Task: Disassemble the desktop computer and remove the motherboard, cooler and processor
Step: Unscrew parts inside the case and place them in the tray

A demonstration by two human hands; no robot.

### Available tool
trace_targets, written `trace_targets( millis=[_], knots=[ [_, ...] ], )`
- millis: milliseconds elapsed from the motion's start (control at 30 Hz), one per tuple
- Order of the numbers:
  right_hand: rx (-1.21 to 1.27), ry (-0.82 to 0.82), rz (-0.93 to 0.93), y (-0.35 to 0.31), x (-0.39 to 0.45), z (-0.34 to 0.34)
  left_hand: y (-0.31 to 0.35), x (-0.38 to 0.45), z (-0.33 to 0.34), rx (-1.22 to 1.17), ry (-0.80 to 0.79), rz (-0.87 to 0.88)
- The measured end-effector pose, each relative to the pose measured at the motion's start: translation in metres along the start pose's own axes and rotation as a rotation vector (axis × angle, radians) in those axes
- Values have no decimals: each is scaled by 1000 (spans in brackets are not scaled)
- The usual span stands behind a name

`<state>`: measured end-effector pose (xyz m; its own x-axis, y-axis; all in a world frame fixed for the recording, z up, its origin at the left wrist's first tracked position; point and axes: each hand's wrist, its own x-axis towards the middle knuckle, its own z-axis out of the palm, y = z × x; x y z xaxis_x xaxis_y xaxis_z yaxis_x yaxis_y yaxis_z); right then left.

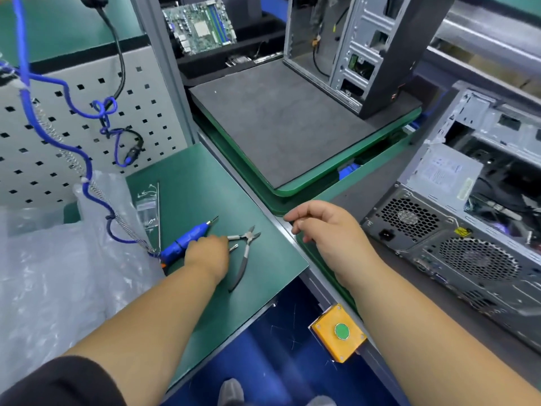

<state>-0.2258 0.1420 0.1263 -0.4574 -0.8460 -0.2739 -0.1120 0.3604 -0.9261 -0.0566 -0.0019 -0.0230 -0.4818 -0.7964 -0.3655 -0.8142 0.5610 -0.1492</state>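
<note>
Head view. Left hand (206, 253) low on the green mat (263, 276), over the rear end of the blue screwdriver (188, 239); fingers curl down at it, but a real grasp cannot be told. Pliers (244, 253) lie just beside that hand, toward the mat's right edge. The blue coiled cord (87, 171) runs from the screwdriver up along the pegboard (73, 127) at the mat's back edge. Clear plastic wrap (44, 273) crowds the mat's left side.

Right hand (322, 227) hangs released, fingers loosely bent, holding nothing, above the mat's right edge and near the open computer (456, 235) lying on its side at right. Grey foam pad (281, 127) bare across its near half; an upright empty case (351, 45) stands on its far right corner. A motherboard (199, 24) sits in a black tray (257, 33) beyond the pad's far edge. Yellow button box (339, 332) at the bench's front edge.
</note>
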Motion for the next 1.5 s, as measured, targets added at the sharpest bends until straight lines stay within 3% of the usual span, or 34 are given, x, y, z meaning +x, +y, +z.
trace_targets(
  millis=[167,267,400,500,567,667,800,933,1200,1367,1500],
  knots=[
    [62,17,-5,0,-3,-16,3,-5,-25,-168,79,-13],
    [101,24,-21,-6,-9,-31,12,-4,-68,-493,228,-8],
    [136,46,-55,-18,-17,-56,43,-14,-138,-1031,296,33],
    [130,86,-76,-23,-23,-71,72,-27,-178,-1355,287,139],
    [-37,125,-120,-22,-28,-84,98,-38,-201,-1533,265,238],
    [-213,152,-154,-20,-43,-109,138,-54,-227,-1706,235,331],
    [-194,313,-150,-19,-66,-153,193,-71,-249,-1863,111,437],
    [-54,501,-194,-17,-90,-216,243,-80,-261,-1836,11,529],
    [-45,846,-83,44,-127,-326,334,-77,-234,-1292,86,602],
    [-443,793,26,88,-123,-328,365,-75,-221,-960,303,688],
    [-608,761,12,90,-113,-323,374,-70,-217,-617,425,510]
  ],
)
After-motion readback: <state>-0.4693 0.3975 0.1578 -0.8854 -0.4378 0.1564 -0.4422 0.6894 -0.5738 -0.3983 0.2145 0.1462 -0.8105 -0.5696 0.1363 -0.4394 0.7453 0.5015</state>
